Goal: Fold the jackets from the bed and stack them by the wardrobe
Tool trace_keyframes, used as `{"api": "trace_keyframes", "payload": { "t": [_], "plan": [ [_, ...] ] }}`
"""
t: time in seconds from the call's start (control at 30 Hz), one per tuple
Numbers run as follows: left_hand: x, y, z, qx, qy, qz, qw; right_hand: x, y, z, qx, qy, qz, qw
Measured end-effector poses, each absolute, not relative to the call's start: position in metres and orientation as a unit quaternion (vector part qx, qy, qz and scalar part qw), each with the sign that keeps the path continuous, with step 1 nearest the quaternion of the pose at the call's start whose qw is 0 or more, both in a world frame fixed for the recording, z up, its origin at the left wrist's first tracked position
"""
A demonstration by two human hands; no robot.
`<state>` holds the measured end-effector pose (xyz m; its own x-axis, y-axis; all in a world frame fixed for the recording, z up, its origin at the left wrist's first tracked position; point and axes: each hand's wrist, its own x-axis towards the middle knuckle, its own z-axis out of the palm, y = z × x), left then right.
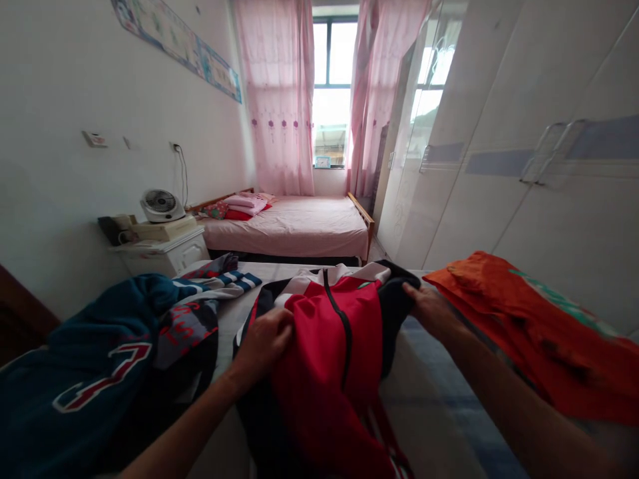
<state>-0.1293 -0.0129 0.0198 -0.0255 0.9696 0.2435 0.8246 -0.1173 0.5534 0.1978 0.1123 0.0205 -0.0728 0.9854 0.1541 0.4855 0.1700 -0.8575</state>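
A red zip-up jacket (312,346) with dark sleeves, white shoulders and a black zip lies front side up before me. My left hand (272,332) is closed on the cloth at its left side, near the chest. At the other side, my right hand (422,299) pinches the dark sleeve near the shoulder. The jacket's lower end runs out of view at the bottom. To the left is a heap of clothes with a teal garment (114,332) and a grey, red-patterned garment (184,326). An orange garment (529,332) lies to the right of my right hand.
The clothes rest on a surface with a pale, blue-streaked cover (439,386). Beyond it stand a bed with a pink sheet (304,226) and a white bedside cabinet (164,256) carrying a small fan (162,205). White wardrobes (509,219) line the right side.
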Motion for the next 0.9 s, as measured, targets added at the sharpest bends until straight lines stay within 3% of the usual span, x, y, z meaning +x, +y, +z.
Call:
{"api": "trace_keyframes", "payload": {
  "t": [0.13, 0.27, 0.33, 0.47, 0.57, 0.63, 0.73, 0.83, 0.9],
  "plan": [
    [-0.175, -0.003, 0.016, 0.578, 0.744, 0.322, 0.096, 0.238, 0.129, 0.045, -0.625, -0.599, 0.197, 0.46],
    [-0.182, -0.029, 0.013, 0.567, 0.748, 0.328, 0.109, 0.242, 0.095, 0.029, -0.65, -0.592, 0.044, 0.475],
    [-0.172, -0.049, 0.013, 0.575, 0.745, 0.316, 0.121, 0.226, 0.063, 0.016, -0.623, -0.664, 0.009, 0.413],
    [-0.154, -0.073, 0.007, 0.618, 0.737, 0.241, 0.132, 0.189, 0.005, -0.001, -0.514, -0.808, 0.181, 0.223],
    [-0.143, -0.069, 0.004, 0.636, 0.723, 0.235, 0.135, 0.17, -0.012, -0.007, -0.45, -0.854, 0.166, 0.201],
    [-0.135, -0.064, 0.012, 0.619, 0.708, 0.286, 0.182, 0.164, -0.014, -0.008, -0.427, -0.881, 0.083, 0.183],
    [-0.123, -0.065, 0.04, 0.55, 0.638, 0.412, 0.348, 0.168, -0.008, 0.001, -0.426, -0.896, -0.003, 0.125],
    [-0.12, -0.083, 0.061, 0.471, 0.565, 0.469, 0.489, 0.194, -0.002, 0.024, -0.46, -0.878, -0.025, 0.128],
    [-0.127, -0.098, 0.061, 0.463, 0.548, 0.445, 0.536, 0.223, 0.0, 0.039, -0.48, -0.866, 0.006, 0.139]
  ]
}}
